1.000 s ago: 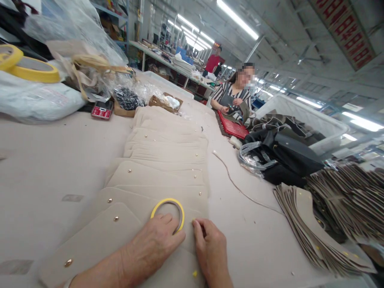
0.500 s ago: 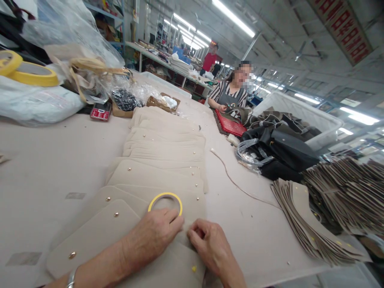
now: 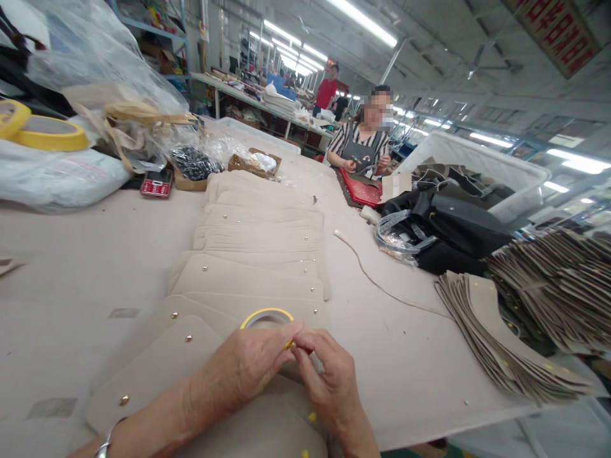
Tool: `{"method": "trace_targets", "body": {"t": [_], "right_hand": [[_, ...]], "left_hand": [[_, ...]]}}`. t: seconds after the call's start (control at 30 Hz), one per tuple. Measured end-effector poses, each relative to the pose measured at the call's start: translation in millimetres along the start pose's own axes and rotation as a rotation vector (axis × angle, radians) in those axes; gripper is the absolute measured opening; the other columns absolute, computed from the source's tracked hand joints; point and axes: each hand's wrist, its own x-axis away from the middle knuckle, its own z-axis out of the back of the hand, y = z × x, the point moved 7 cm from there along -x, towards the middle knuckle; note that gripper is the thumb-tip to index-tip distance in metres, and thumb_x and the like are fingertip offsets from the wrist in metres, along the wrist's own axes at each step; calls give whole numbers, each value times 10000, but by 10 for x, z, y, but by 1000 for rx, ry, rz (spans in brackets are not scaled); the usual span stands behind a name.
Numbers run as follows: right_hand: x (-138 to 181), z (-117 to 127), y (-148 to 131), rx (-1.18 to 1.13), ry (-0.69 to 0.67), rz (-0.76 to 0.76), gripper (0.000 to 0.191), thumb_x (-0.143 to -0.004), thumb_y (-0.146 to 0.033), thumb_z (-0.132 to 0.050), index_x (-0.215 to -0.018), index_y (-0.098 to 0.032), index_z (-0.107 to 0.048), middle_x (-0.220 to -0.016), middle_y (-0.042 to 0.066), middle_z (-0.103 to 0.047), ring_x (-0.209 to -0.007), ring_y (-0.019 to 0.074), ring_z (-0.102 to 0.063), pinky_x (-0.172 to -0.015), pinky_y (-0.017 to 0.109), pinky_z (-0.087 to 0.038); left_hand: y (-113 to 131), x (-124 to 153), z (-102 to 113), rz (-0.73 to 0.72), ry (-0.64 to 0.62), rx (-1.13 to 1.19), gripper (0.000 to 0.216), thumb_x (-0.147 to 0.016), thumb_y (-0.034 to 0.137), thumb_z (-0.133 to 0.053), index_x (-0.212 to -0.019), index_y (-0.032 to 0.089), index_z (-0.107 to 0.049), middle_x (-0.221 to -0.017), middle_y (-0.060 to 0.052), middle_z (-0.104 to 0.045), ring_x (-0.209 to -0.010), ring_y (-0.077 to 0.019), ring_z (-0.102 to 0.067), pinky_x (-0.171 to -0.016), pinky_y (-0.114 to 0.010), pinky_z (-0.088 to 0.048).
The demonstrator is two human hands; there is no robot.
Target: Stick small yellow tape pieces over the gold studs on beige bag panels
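Observation:
A roll of yellow tape [image 3: 267,313] is held on edge by my left hand [image 3: 252,359], whose fingers cover its near side. My right hand [image 3: 329,375] pinches at the roll's right side, thumb and forefinger meeting my left fingertips. A bit of yellow tape shows between the two hands; how much is pulled off is hidden. Under both hands lie overlapping beige panels [image 3: 252,273] with round metal studs, fanned out away from me. Small yellow tape pieces [image 3: 312,417] stick to the nearest panel, just below my right hand.
Stacked brown strips [image 3: 496,331] lie at the right edge, with a black bag [image 3: 458,235] behind them. A thin cord [image 3: 367,277] crosses the table. At the left are more tape rolls [image 3: 52,133] and a red phone [image 3: 156,183]. Across the table sits a person [image 3: 360,149].
My right hand has moved up and left to meet my left hand at the tape roll. A second yellow piece now shows on the near panel. The person opposite has raised a hand.

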Motion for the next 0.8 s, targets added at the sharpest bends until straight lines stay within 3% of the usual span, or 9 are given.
{"method": "trace_targets", "body": {"t": [0.13, 0.33, 0.4, 0.6, 0.7, 0.8], "right_hand": [[-3, -15, -62, 84, 12, 68, 168, -884, -82, -499, -845, -196, -617, -766, 25, -661, -716, 145, -610, -663, 239, -466], [55, 11, -144, 260, 192, 154, 191, -825, -61, -473, -751, -183, -601, -614, 0, -592, -551, 121, -552, -554, 213, -434], [62, 17, -99, 233, 221, 52, 176, -803, -83, -490, -755, -182, -628, -624, 4, -616, -552, 120, -569, -561, 213, -448], [139, 14, 390, -272, 228, -620, 163, -782, -293, -581, -675, -174, -615, -488, -27, -581, -409, 116, -534, -426, 208, -419], [227, 162, 655, -326, 267, -762, 230, -726, -377, -658, -674, -158, -614, -490, -20, -592, -416, 123, -544, -442, 219, -432], [340, 246, 876, -339, 137, -849, 304, -722, -434, -686, -721, -132, -653, -543, 0, -629, -432, 115, -546, -453, 217, -427]], "left_hand": [[33, 13, -56, 3, -72, 57, 303, -1014, 246, -330, -1290, 156, -418, -951, -66, -713, -830, -161, -687, -718, -247, -561], [30, -7, -87, 96, -152, 45, 208, -994, 184, -327, -923, 200, -521, -756, 0, -612, -658, -148, -596, -579, -242, -449], [18, -31, -90, 120, -144, -17, 232, -987, 168, -325, -856, 200, -514, -713, 6, -571, -611, -146, -554, -544, -248, -404], [166, -96, -78, -1, 18, -90, 249, -973, 128, -336, -785, 198, -484, -657, 16, -476, -553, -143, -438, -501, -269, -318], [210, -95, -118, -17, 19, -53, 210, -966, 110, -363, -819, 193, -486, -674, 19, -479, -580, -143, -434, -538, -267, -341], [145, -98, -224, 25, -79, -164, 186, -963, 120, -397, -823, 191, -496, -694, 9, -511, -604, -157, -450, -551, -277, -346]]}}
